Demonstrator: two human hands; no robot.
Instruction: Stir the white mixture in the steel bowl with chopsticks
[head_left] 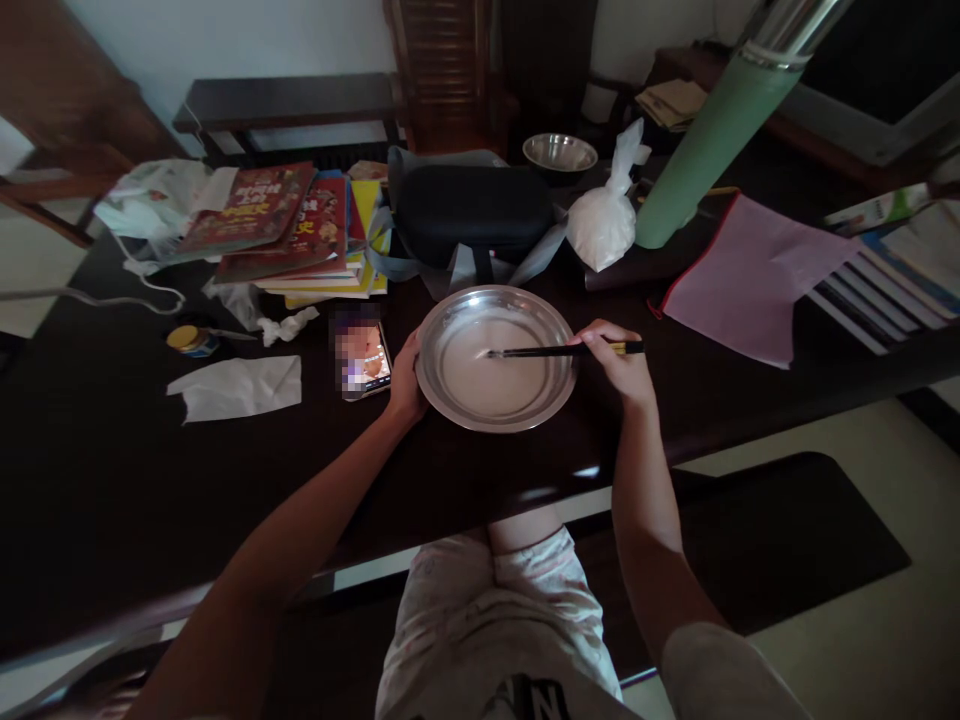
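L hand (pixel 407 382) grip clasps bowl (pixel 498 424) side, R hand (pixel 621 366) grip pinches chopsticks (pixel 541 351), tips in whitish liquid (pixel 487 388); prob. best w/ bowl steady, strokes slow.

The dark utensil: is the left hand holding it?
No, the right hand holds the dark utensil; the left hand holds the side of the metal bowl.

Left grip (pixel 408 378) on metal bowl (pixel 487 422), right grip (pixel 615 361) holding chopsticks (pixel 538 351) in whitish liquid (pixel 493 385)
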